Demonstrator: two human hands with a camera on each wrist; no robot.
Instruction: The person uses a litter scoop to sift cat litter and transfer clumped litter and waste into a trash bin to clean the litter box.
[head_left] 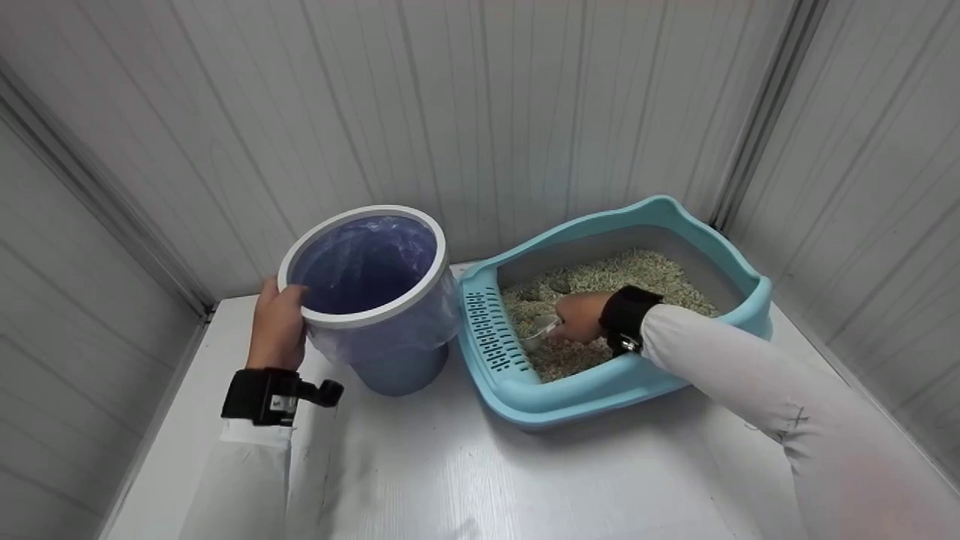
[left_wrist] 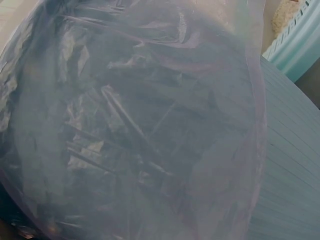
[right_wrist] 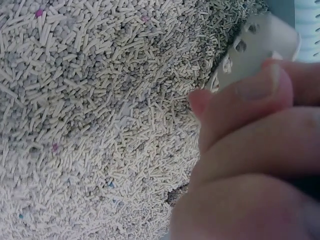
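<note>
Scoop point(head_left: 541, 332): pale, slotted, set into the pellet litter point(head_left: 600, 279) near the front of the blue litter tray point(head_left: 525, 401). Right hand point(head_left: 577, 319) has fingers curled round its handle. Dark clumps point(head_left: 559, 283) lie just beyond. Advisable: drive the blade under the clumps, lift level, sift. Left hand point(head_left: 276, 324) grips the rim of the lined bin point(head_left: 367, 315), which stands just beside the tray on the desk point(head_left: 465, 480).

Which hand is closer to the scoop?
Right. The right hand grips the scoop down in the litter box; the left hand holds the bin rim, apart from it.
</note>
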